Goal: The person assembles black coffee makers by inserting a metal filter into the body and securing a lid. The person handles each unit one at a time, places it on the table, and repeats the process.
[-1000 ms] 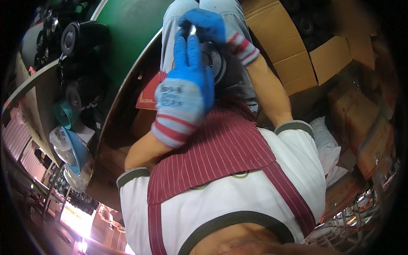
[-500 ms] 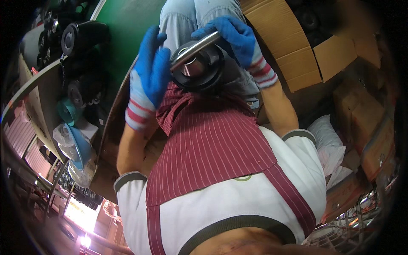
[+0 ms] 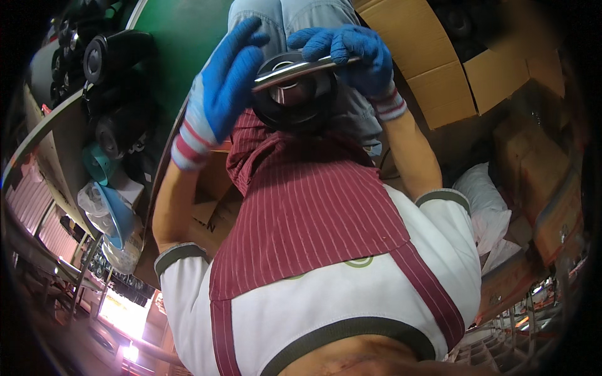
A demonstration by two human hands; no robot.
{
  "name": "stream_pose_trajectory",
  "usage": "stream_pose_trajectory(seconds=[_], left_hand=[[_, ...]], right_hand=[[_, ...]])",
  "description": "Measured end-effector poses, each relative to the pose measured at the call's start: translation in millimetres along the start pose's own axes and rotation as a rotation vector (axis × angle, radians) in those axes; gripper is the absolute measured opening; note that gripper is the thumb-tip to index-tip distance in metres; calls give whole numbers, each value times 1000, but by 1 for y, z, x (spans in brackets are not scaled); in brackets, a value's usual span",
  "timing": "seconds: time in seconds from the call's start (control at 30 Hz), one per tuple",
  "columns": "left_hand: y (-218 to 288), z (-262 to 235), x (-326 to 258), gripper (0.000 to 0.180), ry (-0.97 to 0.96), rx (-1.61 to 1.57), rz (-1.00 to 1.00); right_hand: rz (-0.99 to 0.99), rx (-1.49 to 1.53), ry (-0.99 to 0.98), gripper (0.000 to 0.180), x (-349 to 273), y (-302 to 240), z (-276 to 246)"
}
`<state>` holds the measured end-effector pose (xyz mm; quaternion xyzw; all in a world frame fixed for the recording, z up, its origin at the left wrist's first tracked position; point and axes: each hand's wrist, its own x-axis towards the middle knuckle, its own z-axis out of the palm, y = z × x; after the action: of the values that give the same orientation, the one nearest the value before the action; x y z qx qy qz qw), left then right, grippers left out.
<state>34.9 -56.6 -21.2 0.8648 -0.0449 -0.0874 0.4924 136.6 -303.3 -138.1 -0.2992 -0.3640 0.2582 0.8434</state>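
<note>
Plainly, the weak point is the one-handed grip on the metal rod, which lies slantwise across the top of the black round part on the person's lap. The right hand has its fingers curled around the rod near its right end, leaving most of the length unsupported on the other side. The left hand has its fingers loosely spread beside the rod's left end; whether they touch it, I cannot tell. Should the right fingers slacken, the free end would probably dip and knock the bright collar or scrape the dark rim, since smooth metal can slip against a knitted glove. The round part looks no steadier: it rests between the jeans and the striped apron, with neither hand on it, so a shifting knee could tip it or send it rolling toward the floor. Loose apron cloth gathers close below it and might get pinched underneath. Farther off, the green bench and the open cardboard box flank the legs, and a wide swing of the rod could strike either.
</note>
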Motion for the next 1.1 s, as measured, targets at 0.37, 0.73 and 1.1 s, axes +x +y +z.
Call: stream_pose_trajectory(seconds=[0.37, 0.73, 1.1], left_hand=[[-35, -16, 42, 35, -28, 109, 264], [-9, 40, 141, 59, -616, -386, 27], [-27, 1, 135, 54, -546, -506, 39]], right_hand=[[-141, -515, -171, 15, 3, -33, 49], [239, -877, -667, 20, 9, -55, 124], [62, -1078, -872, 24, 69, -45, 135]])
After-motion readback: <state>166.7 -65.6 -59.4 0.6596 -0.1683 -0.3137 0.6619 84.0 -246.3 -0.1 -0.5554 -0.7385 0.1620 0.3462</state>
